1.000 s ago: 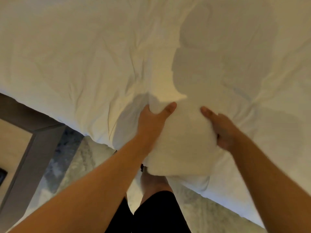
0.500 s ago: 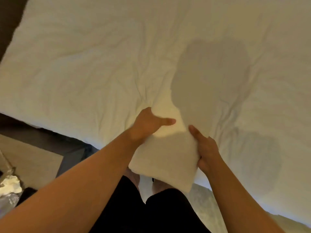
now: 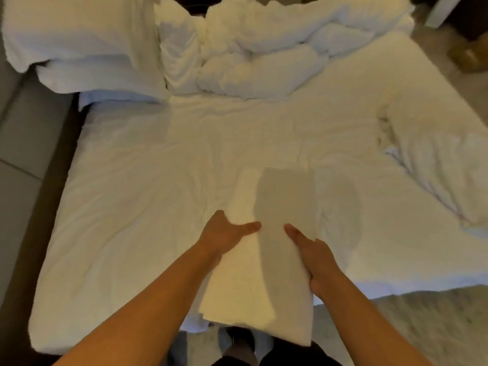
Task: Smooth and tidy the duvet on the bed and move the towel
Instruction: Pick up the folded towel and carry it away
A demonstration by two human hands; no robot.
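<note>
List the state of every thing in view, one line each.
Towel: folded, held between both hands over the bed's near edge.
Left hand: gripping the towel's left side.
Right hand: gripping the towel's right side.
Duvet: spread flat, lightly wrinkled, bunched at right.
Pillows: heaped, rumpled at the head.

Bedroom: wide bed [image 3: 111, 233], rumpled white duvet [image 3: 277, 59], carpet [image 3: 412, 318].
</note>
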